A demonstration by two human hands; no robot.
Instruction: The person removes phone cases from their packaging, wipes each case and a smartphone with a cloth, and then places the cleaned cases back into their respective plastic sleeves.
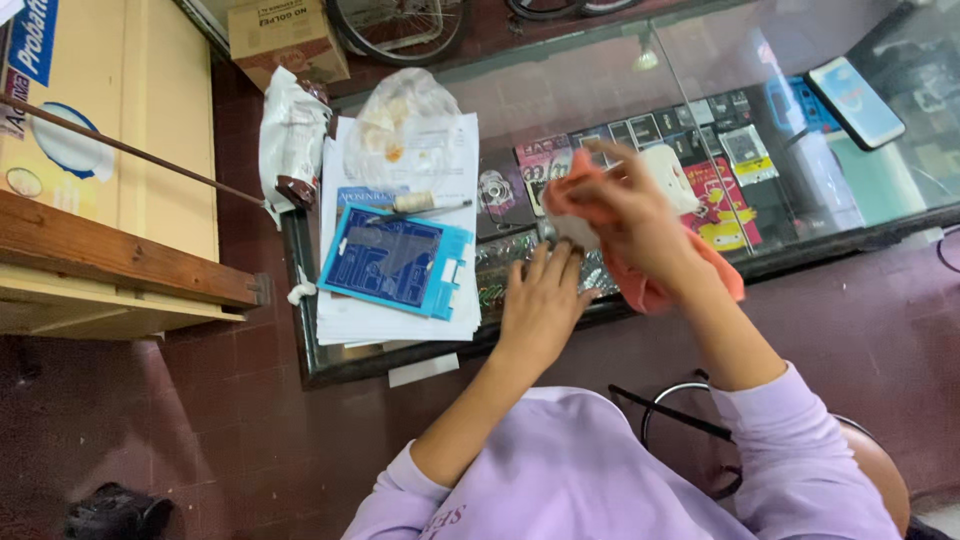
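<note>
While the view looked straight down on a seated person in a lilac top, the scene stood so:
Right hand: the right hand (628, 208) was raised in the centre of the frame, fingers closed around an orange cloth (640, 285) that draped down past the wrist
White object: a small white object (672, 175) sat against that cloth at the fingertips; what it was could not be told
Left hand: the left hand (540, 300) lay flat and open, palm down, on the glass table (800, 215) just below the right hand, gripping nothing
Papers: a stack of white papers (400, 310) lay left of centre, topped by a blue card package (395, 262)
Pen: a pen (420, 210) rested above the blue package
Bags: a clear plastic bag (405, 105) and a white bag (290, 135) sat at the upper left
Phone: a phone (856, 102) lay at the upper right of the glass
</note>
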